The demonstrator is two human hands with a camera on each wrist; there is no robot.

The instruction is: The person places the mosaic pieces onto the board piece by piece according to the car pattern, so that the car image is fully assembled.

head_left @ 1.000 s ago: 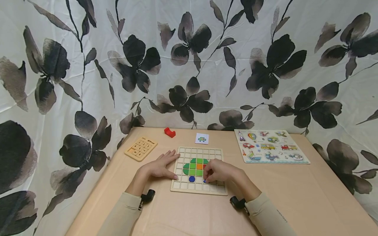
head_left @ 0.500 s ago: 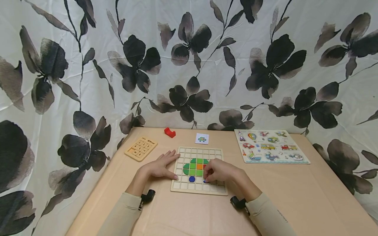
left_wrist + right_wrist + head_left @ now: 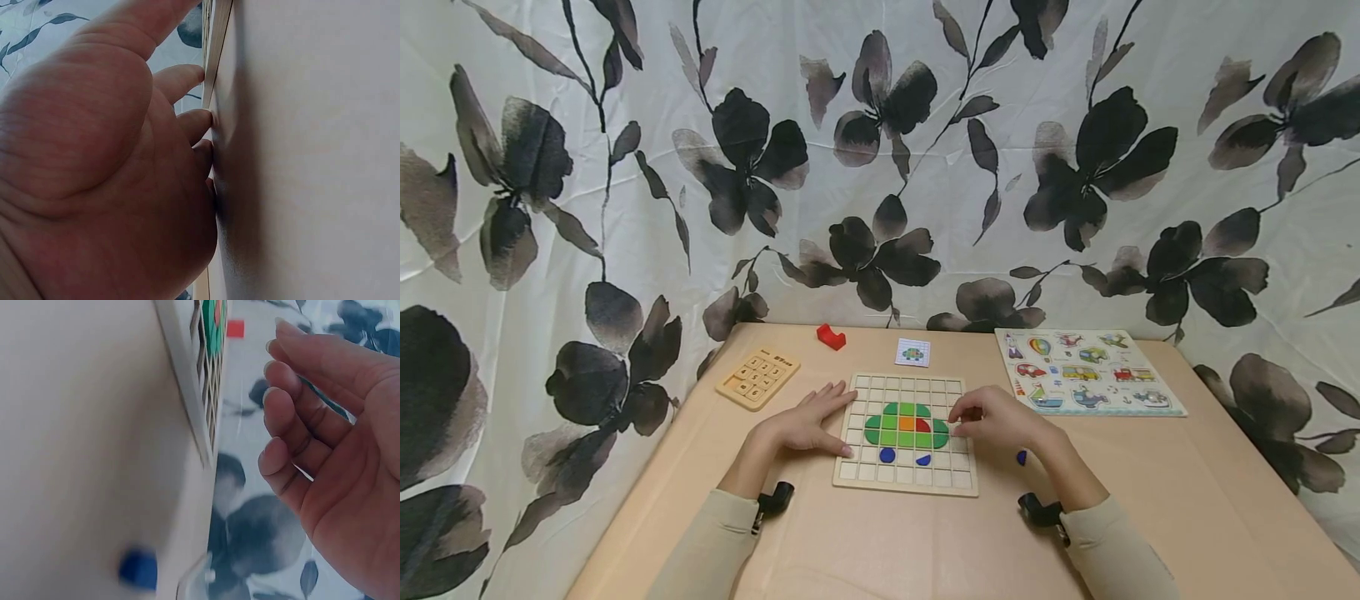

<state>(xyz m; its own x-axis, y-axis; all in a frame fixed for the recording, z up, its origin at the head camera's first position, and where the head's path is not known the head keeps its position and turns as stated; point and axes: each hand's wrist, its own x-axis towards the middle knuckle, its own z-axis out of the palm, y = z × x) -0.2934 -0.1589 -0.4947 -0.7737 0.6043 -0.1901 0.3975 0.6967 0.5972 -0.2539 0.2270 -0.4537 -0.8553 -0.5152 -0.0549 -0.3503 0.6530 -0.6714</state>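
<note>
A light wooden grid board (image 3: pixel 865 475) lies mid-table, with green, orange and red tiles forming a shape in its cells. Below them on the board are a round blue shape (image 3: pixel 887 455) and a blue half-round tile (image 3: pixel 923 459). My left hand (image 3: pixel 808 423) rests at the board's left edge, fingers spread, the thumb at its lower left side. Raised over the board's right edge is my right hand (image 3: pixel 996 417), its fingers loosely bent with nothing between them in the right wrist view. Another small blue piece (image 3: pixel 1022 457) lies on the table below that hand.
Behind the board stands a small pattern card (image 3: pixel 913 352), with a red curved piece (image 3: pixel 831 337) to its left. A wooden number puzzle (image 3: pixel 758 378) lies at the left. At the back right is a picture puzzle board (image 3: pixel 1090 372). A floral curtain (image 3: pixel 880 167) borders the table.
My right hand has released the blue half-round tile and moved right and away from it, uncovering the red and green tiles and the blue piece on the table. The left hand has stayed put.
</note>
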